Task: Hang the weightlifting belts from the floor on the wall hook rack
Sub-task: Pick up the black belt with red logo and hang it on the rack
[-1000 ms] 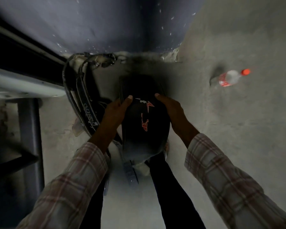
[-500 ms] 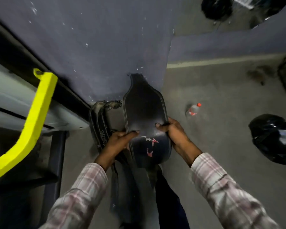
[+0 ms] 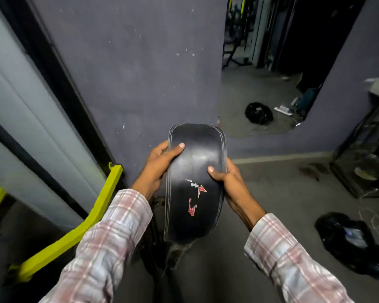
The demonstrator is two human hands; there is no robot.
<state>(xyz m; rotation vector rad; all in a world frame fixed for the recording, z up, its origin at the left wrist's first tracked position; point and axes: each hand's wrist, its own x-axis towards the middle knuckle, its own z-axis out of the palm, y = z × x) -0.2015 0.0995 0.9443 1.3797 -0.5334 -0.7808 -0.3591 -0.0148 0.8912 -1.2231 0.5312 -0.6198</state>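
Visibility is limited. The lower end of the black weightlifting belt [image 3: 195, 182] narrows into shadow between the 2 plaid sleeves [image 3: 109, 235], and its strap and buckle cannot be made out there. Dark shapes just left of that lower end are too dim to identify. No hook rack can be picked out on the grey wall [image 3: 127, 68] ahead. The red and white logo on the belt's broad back panel is legible only as marks, not as words.

The belt is held off the floor, in front of the person at the centre of the view, its wide padded section facing up toward the camera. The left hand [image 3: 160, 165] grips the left edge, thumb pressed on the face near the upper end, fingers wrapped behind. The right hand [image 3: 228, 182] clamps the right edge lower down, thumb on the face, fingers out of sight beneath.

A yellow bar [image 3: 90, 217] runs diagonally at lower left, cut off by the frame. On the concrete floor [image 3: 278, 193], 1 black bag [image 3: 350, 241] lies at lower right with something pale showing at its opening; what it is cannot be told. A 2nd black bag [image 3: 258, 112] lies on the floor beyond the wall's edge, contents not visible. A dark wire-frame stand [image 3: 363, 158] sits at right, partly cropped.
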